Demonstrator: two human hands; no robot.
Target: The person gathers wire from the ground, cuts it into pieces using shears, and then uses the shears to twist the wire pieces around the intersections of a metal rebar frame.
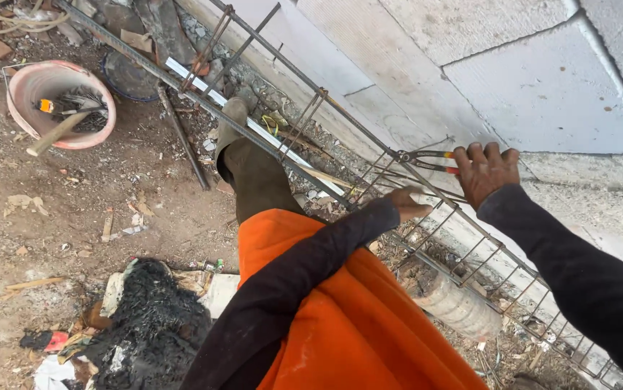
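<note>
A long steel rebar cage point(304, 115) lies diagonally along the foot of a grey block wall. My right hand point(486, 170) grips red-handled pincers point(427, 160), whose jaws touch a stirrup on the cage's top bar. My left hand point(407, 204) rests on a lower bar of the cage, just below the pincers; its fingers look curled, and I cannot see whether they hold tie wire. Both arms wear dark sleeves. My orange garment point(347, 318) fills the lower middle, and my leg and boot point(233, 115) stand beside the cage.
A pink bucket point(29, 83) holding a wooden-handled tool and wire sits at the upper left on dirt ground. A black heap of debris point(152, 325) lies at the lower left. A loose rod point(181, 137) and scraps litter the soil. The block wall point(543, 87) bounds the right.
</note>
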